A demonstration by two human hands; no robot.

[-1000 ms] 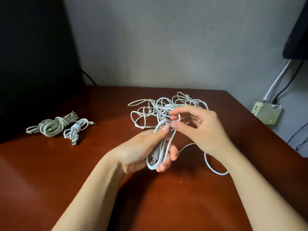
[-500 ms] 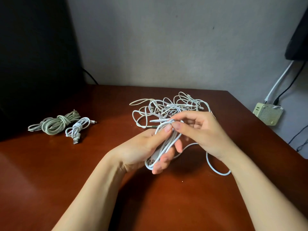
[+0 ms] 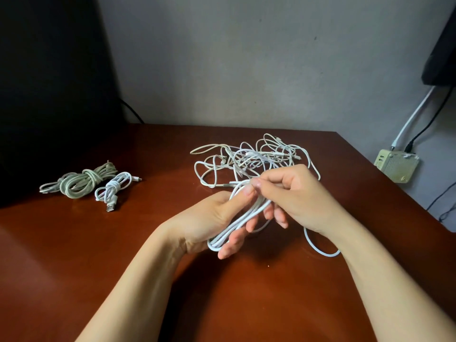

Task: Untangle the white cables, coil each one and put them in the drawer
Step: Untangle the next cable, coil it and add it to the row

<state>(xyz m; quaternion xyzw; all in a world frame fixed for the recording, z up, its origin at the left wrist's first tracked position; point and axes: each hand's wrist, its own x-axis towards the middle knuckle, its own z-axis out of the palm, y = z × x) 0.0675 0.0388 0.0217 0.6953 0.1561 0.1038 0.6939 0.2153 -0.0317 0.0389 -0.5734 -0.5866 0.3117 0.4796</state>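
The right hand (image 3: 303,201) has closed in, pinching the thin white plastic cable (image 3: 243,219) atop its long diagonal coil, which the left hand (image 3: 209,223) grips with curled fingers (image 3: 230,250).

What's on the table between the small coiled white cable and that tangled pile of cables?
Nothing: in the head view, only bare brown tabletop separates the small coiled white cable from the tangled pile.

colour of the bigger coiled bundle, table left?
The bigger bundle is pale greenish off-white, duller than the small white coil beside it. Head view.
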